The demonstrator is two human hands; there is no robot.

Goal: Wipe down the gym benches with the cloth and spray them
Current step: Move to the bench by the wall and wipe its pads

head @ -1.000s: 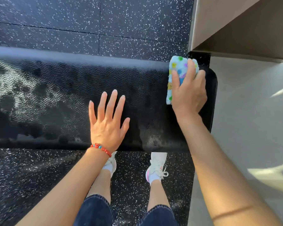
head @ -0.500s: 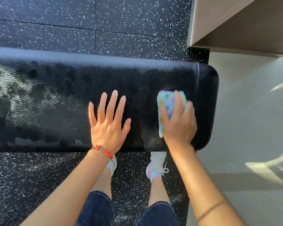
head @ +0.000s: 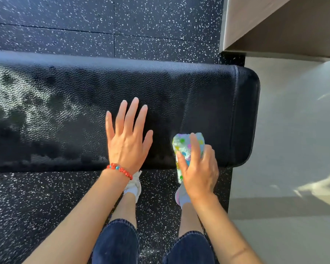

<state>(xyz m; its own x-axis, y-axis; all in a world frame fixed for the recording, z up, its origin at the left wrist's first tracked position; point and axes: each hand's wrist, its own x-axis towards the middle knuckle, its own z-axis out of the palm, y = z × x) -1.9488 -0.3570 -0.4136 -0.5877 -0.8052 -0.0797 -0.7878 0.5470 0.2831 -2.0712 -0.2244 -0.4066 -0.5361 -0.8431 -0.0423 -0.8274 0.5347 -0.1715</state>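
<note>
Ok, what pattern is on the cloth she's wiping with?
White with bright multicoloured spots, the cloth shows best in the head view.

— Bright in here, isn't it?
— Hard sunlight, with streaks across the pale floor (head: pixel 293 149) on the right.
— And the bench (head: pixel 208 96)?
— Its wet left part glares white; the near edge is in shadow. The cloth (head: pixel 185 147) looks slightly smeared, and straight lines bow near the edges.

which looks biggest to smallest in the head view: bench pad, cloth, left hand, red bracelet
1. bench pad, far the largest
2. left hand, flat on the pad
3. cloth, partly hidden by the right hand, so its full size is unsure
4. red bracelet, smallest
</note>
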